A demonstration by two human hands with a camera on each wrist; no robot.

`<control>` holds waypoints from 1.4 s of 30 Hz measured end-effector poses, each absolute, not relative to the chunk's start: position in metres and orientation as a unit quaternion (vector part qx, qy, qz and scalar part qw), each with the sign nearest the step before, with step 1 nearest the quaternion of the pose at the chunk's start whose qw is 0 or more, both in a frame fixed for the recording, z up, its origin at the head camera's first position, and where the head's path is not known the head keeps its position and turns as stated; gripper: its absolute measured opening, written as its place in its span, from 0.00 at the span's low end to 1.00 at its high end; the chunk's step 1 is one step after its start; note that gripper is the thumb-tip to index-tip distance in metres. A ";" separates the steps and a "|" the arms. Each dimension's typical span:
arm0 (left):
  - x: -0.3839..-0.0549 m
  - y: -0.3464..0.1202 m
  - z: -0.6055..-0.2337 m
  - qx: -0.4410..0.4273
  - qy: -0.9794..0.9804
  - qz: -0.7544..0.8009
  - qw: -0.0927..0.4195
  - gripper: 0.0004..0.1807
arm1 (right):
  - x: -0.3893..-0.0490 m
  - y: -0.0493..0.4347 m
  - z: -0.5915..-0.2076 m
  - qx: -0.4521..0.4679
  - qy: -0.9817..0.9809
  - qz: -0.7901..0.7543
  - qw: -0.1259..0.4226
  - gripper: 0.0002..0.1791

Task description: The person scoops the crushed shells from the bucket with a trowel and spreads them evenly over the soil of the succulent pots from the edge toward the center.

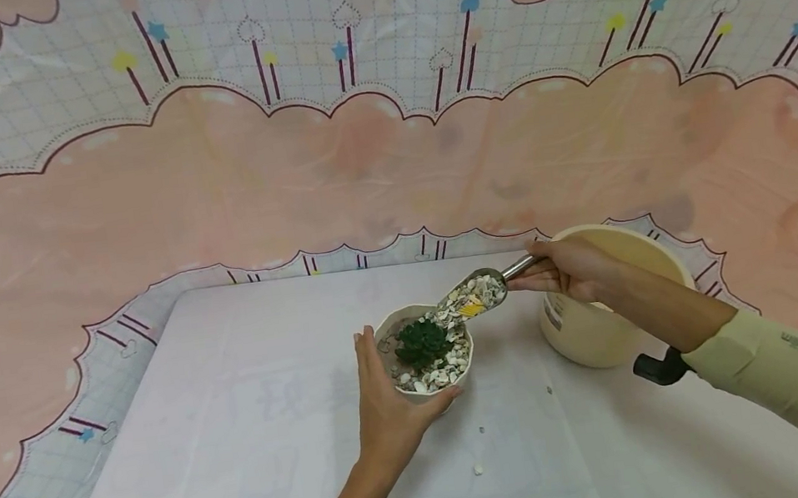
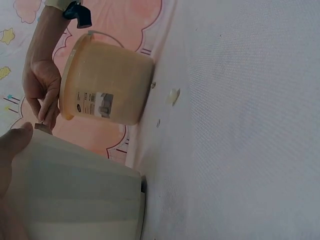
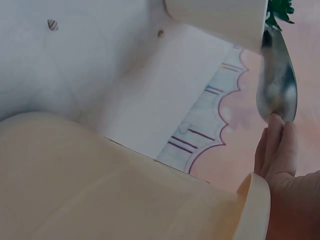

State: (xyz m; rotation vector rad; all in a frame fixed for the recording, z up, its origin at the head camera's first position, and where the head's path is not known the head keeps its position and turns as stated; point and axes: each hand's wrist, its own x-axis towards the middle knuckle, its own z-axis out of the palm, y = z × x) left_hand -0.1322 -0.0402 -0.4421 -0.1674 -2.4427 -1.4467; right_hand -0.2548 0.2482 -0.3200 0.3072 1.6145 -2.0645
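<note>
A white faceted flowerpot [image 1: 471, 361] stands on the table with a dark green succulent [image 1: 422, 342] in it. Pale pebbles [image 1: 440, 376] cover the right and front of its surface; greyer material shows at the left. My left hand [image 1: 394, 422] holds the pot's near left side, thumb across the front, fingers along the left wall. With my right hand [image 1: 574, 268] I grip the handle of a metal scoop [image 1: 497, 293]. Pebbles and a yellow piece [image 1: 471, 307] lie in the scoop, whose tip rests at or just over the pot's right rim. In the right wrist view the scoop's underside [image 3: 278, 85] shows.
A cream bucket [image 1: 583, 334] with a label [image 2: 98, 104] stands right of the pot, below my right forearm; its contents are hidden. Several stray pebbles, one a pale piece [image 1: 478, 470], lie on the white tabletop [image 1: 257, 436]. A black wrist mount [image 1: 660, 368] sits by my right sleeve.
</note>
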 end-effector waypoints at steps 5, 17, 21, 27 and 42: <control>-0.133 -0.042 -0.443 -0.058 -0.851 -0.500 0.150 0.77 | -0.255 0.249 -0.320 0.113 0.598 -0.754 0.247 0.20; -0.145 -0.058 -0.447 -0.115 -0.845 -0.508 0.121 0.75 | -0.255 0.249 -0.321 0.104 0.600 -0.756 0.239 0.19; -0.142 -0.056 -0.443 -0.108 -0.848 -0.507 0.116 0.77 | -0.255 0.247 -0.321 0.103 0.598 -0.759 0.238 0.19; -0.138 -0.046 -0.440 -0.096 -0.861 -0.475 0.152 0.79 | -0.257 0.245 -0.321 0.103 0.602 -0.756 0.235 0.18; -0.150 -0.064 -0.437 -0.138 -0.851 -0.495 0.108 0.76 | -0.259 0.243 -0.321 0.088 0.609 -0.755 0.225 0.17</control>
